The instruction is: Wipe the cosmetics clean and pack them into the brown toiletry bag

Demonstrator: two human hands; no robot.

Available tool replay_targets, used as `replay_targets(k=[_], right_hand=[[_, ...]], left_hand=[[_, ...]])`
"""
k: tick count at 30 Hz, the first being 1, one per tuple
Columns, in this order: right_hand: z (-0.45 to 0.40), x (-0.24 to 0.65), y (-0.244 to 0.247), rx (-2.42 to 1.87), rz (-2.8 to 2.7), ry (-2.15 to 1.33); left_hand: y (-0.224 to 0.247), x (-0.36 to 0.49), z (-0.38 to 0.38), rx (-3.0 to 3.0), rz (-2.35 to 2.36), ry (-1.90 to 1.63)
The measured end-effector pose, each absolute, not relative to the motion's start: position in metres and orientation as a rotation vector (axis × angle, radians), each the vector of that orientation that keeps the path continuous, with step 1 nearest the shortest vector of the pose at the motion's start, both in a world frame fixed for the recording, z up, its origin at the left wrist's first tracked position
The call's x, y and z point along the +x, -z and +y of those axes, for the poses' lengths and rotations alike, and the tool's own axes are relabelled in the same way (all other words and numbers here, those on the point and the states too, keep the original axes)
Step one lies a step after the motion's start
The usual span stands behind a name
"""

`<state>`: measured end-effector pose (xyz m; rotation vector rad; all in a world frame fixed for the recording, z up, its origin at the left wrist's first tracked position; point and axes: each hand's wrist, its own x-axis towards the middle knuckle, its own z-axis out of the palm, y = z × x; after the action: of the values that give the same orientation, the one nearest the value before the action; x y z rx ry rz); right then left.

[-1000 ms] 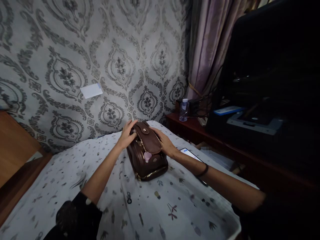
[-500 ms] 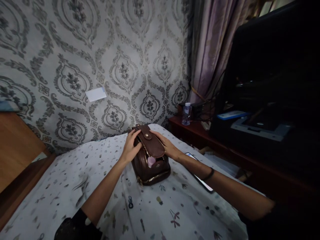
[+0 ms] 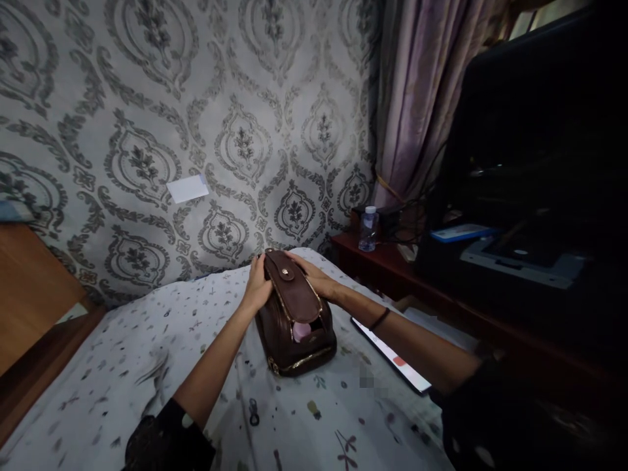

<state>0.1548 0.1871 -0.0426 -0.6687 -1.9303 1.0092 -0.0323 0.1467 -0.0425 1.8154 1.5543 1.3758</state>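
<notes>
A small brown leather bag (image 3: 275, 327) stands on the patterned bed sheet, its gold zips toward me. My left hand (image 3: 256, 286) grips the bag's upper left side, and my right hand (image 3: 314, 278) is wrapped over its upper right side, the fingertips partly hidden behind it. Between them lies the long top flap (image 3: 298, 294) with a round gold stud. Its zip is undone at the near end, and through the gap shows a pink rounded item (image 3: 301, 331) whose kind I cannot make out.
A phone (image 3: 392, 356) with a lit screen lies on the bed under my right forearm. On the dark red table (image 3: 343, 245) to the right stand a clear bottle (image 3: 368, 229) and a large black screen (image 3: 520, 150). Patterned wallpaper rises behind the bed; a wooden board (image 3: 39, 288) is at left.
Both hands have shifted to hold the bag by its sides. The flap has settled lower at its near end, covering more of the opening, and the bag is turned slightly.
</notes>
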Motion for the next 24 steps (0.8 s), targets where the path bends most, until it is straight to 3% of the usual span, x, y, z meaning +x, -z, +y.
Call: replay_targets(k=[10,24], right_hand=[[0.181,0.163,0.045,-0.667,-2.006,-0.991],[0.137,0.183,0.063,-0.633,-2.021,-0.836]], left_hand=[[0.040,-0.030,0.129,1.779,1.572,-1.348],[0.047,0.000,0.014,2.055,1.447,-1.175]])
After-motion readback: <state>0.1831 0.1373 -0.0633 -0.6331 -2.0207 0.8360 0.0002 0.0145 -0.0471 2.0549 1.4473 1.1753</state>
